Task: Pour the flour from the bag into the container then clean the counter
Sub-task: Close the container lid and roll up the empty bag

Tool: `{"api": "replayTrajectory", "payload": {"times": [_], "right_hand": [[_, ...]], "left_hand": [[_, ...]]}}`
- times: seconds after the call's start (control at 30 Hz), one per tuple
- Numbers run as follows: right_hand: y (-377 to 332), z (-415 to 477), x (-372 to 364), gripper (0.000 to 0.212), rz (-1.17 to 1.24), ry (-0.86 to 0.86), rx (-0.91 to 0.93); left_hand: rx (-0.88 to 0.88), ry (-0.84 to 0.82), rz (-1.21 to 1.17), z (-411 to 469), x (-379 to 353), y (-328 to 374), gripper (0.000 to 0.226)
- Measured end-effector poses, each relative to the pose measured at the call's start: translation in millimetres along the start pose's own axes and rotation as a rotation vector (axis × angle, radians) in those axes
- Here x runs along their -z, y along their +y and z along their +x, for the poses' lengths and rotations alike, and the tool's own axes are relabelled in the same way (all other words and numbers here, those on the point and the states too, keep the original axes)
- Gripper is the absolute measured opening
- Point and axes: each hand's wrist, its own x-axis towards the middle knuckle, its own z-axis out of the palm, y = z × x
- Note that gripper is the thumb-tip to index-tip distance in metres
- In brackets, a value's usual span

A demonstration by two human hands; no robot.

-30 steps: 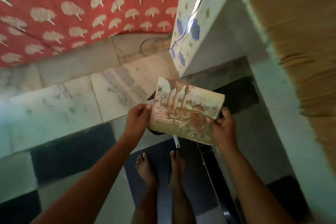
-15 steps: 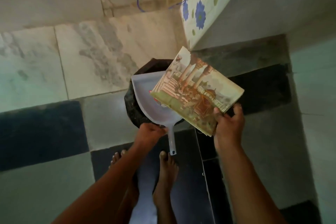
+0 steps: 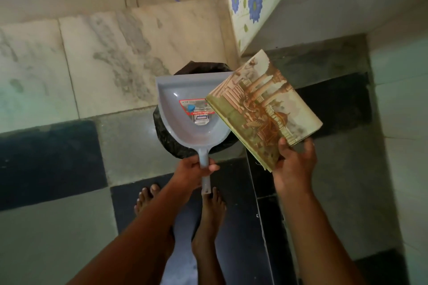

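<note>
Now the left hand (image 3: 196, 165) grips the handle of the grey plastic dustpan (image 3: 188, 113) over the black lined bin (image 3: 192, 146), and the right hand (image 3: 294, 159) holds the thin picture-printed card (image 3: 264, 109). Probably better to tilt the pan's lip down into the bin and sweep with the card's edge, so no flour falls on the floor.

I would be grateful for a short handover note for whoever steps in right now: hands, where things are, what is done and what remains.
Left hand: closed on the handle of the grey dustpan, held over the black-lined bin on the floor.
Right hand: holding a printed card by its lower corner, one edge over the pan's right side.
Done: the pan looks empty; no flour shows in it.
Not in view: flour bag, container, counter, so pouring and wiping cannot be confirmed.
Left: probably put pan and card away, then check the counter.
</note>
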Motion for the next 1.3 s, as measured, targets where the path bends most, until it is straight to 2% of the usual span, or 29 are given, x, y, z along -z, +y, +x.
{"api": "replayTrajectory", "payload": {"times": [0.1, 0.23, 0.27, 0.33, 0.4, 0.67, 1.07, 1.2, 1.3], "right_hand": [[-13, -15, -3, 0.054, 0.009, 0.011, 0.011], [-28, -30, -10, 0.052, -0.015, 0.038, 0.011], [-30, -32, -13, 0.052, -0.017, 0.042, 0.009], [-28, -34, -20, 0.051, -0.026, 0.063, 0.003], [-21, -32, -27, 0.049, -0.078, 0.097, 0.025], [43, -16, -66, 0.047, -0.583, 0.158, 0.184], [84, 50, -154, 0.017, -0.826, 0.061, 0.176], [91, 68, -164, 0.023, -1.033, -0.018, 0.158], [87, 65, -171, 0.026, -1.032, -0.007, 0.154]], "left_hand": [[0.038, -0.059, -0.006, -25, 30, 16, 0.016], [0.02, -0.019, 0.019, -60, 68, 48, 0.046], [0.009, -0.006, 0.012, -68, 78, 57, 0.04], [-0.003, 0.023, -0.017, -76, 97, 68, 0.015], [-0.013, 0.059, -0.025, -80, 110, 75, 0.009], [0.003, 0.011, -0.043, -61, 130, 70, 0.011], [0.004, -0.034, -0.018, -18, 106, 75, 0.015], [-0.033, -0.06, 0.111, -2, 110, 80, 0.015], [-0.041, -0.065, 0.162, 4, 110, 83, 0.015]]}}
